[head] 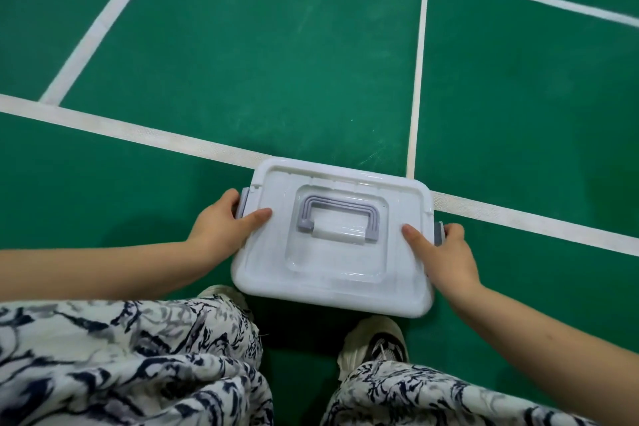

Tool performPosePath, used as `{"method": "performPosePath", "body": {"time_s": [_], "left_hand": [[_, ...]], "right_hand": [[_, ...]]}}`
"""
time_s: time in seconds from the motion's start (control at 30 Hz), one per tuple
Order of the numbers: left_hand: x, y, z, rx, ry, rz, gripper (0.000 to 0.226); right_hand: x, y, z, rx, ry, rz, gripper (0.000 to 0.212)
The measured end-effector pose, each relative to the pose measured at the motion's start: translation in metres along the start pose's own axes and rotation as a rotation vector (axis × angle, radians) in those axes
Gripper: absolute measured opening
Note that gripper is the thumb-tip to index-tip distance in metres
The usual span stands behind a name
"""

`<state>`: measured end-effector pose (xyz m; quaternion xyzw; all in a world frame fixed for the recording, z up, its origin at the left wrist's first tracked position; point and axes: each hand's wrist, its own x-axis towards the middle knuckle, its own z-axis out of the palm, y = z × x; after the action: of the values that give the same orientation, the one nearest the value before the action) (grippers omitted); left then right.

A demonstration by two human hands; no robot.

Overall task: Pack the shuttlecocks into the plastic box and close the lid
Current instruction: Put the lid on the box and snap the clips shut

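Two hands grip plastic box [332, 252] btwn them: left hand [221, 225] & right hand [446, 259] clamped on side latches, lid [311, 277] on.

The plastic box [332, 239] sits on the floor [276, 62], lid [345, 273] on top, straddling a court line [138, 135]. The left hand [221, 221] flanks its left end and the right hand [446, 252] its right. Two shoes [377, 342] stand just behind it.

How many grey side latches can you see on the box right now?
2. One grey latch sits on the box's left end under the left hand; the other grey latch is on the right end, partly covered by the right hand.
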<state>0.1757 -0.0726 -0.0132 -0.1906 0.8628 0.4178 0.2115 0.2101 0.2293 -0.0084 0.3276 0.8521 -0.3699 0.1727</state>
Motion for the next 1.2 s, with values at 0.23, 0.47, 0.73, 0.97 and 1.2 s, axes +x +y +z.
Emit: {"method": "performPosePath", "body": {"time_s": [0.23,0.47,0.73,0.97,1.2], "left_hand": [[0.001,0.0,0.0,0.036,0.01,0.071,0.028],[0.0,0.003,0.003,0.054,0.004,0.089,0.027],[0.011,0.01,0.003,0.146,0.078,0.153,0.033],[0.03,0.024,0.014,0.185,0.11,0.156,0.03],[0.035,0.037,0.024,0.256,0.117,0.156,0.026]], "right_hand": [[-0.001,-0.001,0.006,0.018,0.012,-0.052,0.043],[0.001,-0.005,0.007,0.002,0.011,-0.07,0.04],[0.004,-0.011,0.011,0.017,0.021,-0.057,0.034],[0.03,-0.028,0.002,-0.033,0.085,-0.086,0.031],[0.044,-0.037,-0.001,-0.153,0.143,-0.154,0.031]]}}
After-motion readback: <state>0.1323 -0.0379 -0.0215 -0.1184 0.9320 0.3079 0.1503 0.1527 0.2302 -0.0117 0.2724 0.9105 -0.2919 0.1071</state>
